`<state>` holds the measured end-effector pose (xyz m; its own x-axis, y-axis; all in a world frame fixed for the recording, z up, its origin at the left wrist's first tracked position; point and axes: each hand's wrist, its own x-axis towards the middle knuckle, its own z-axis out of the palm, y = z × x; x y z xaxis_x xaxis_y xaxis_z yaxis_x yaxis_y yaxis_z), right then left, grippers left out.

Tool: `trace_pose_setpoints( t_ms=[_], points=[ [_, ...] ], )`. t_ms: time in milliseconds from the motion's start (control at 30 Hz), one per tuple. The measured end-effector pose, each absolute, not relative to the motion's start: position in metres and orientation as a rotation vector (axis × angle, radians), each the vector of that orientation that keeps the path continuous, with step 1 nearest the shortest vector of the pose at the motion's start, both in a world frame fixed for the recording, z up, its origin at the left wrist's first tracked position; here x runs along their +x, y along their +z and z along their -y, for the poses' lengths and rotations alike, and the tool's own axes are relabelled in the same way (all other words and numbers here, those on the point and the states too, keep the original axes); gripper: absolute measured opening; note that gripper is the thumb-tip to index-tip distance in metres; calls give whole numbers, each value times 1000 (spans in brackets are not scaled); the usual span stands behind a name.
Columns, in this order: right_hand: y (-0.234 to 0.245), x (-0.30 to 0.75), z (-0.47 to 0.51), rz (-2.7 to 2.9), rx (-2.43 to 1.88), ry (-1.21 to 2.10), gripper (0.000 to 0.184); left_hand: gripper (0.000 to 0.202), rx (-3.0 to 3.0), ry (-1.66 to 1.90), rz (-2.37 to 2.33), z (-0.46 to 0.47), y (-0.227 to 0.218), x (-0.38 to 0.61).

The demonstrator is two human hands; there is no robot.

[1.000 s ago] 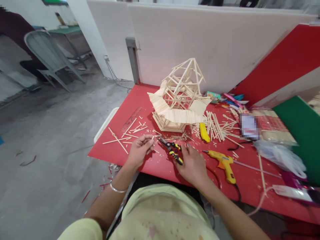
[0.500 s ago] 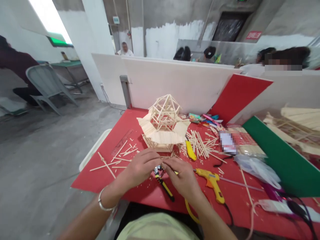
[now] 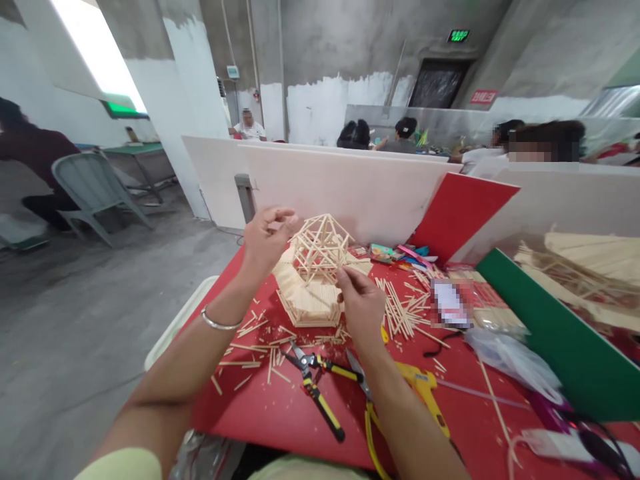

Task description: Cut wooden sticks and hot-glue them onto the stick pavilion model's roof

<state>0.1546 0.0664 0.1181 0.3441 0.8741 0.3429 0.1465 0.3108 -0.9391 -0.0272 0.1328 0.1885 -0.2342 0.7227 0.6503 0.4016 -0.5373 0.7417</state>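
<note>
A pavilion-like model of thin wooden sticks stands on the red tabletop, with an open stick frame on top and slatted roof panels below. My left hand is raised at the frame's upper left, thumb and fingertips pinched together; whatever they hold is too small to make out. At the model's right side, my right hand pinches with thumb and forefinger close to the frame, and its grip is also unclear. Cutting pliers with yellow-black handles lie spread open in front. Scissors with yellow handles lie partly under my right forearm.
A yellow glue gun lies to the right, partly behind my forearm. Loose sticks, a plastic bag and a green board are further right. White partition panels stand behind; other people sit beyond them.
My hands have parted from in front of the model. The left has risen to the frame's upper left and the right has moved up to its right side, uncovering the pliers.
</note>
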Motion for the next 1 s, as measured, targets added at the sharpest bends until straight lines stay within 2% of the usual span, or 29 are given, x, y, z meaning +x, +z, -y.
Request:
trace_pose_setpoints(
  t_ms=[133,200,300,400,500,600,700,800,900,1000],
  points=[
    [115,153,-77,1183,-1085,156,23,25,1643,1442,-1195,-148,196,-20],
    [115,156,-81,1236,-1045,41,20,25,1652,1290,-1188,-151,197,-19],
    [125,166,-86,1378,-1021,0,17,22,1904,1388,-1224,-149,200,-22],
    [150,178,-91,1598,-987,-17,15,18,2323,1388,-1031,-140,203,-23],
    [177,184,-94,1768,-959,56,18,12,2490,1174,-861,-126,204,-16],
    [187,179,-90,1685,-969,237,25,14,2261,1056,-957,-116,205,-7],
    [175,169,-80,1505,-1051,420,38,15,1790,1018,-1031,-116,203,-2],
    [156,161,-74,1475,-1109,632,35,18,1471,1022,-992,-122,197,-3],
    [142,156,-79,1479,-1076,851,35,20,1362,1022,-988,-130,189,-3],
    [136,154,-90,1444,-1051,894,38,24,1381,1108,-1049,-138,188,-2]
  ],
)
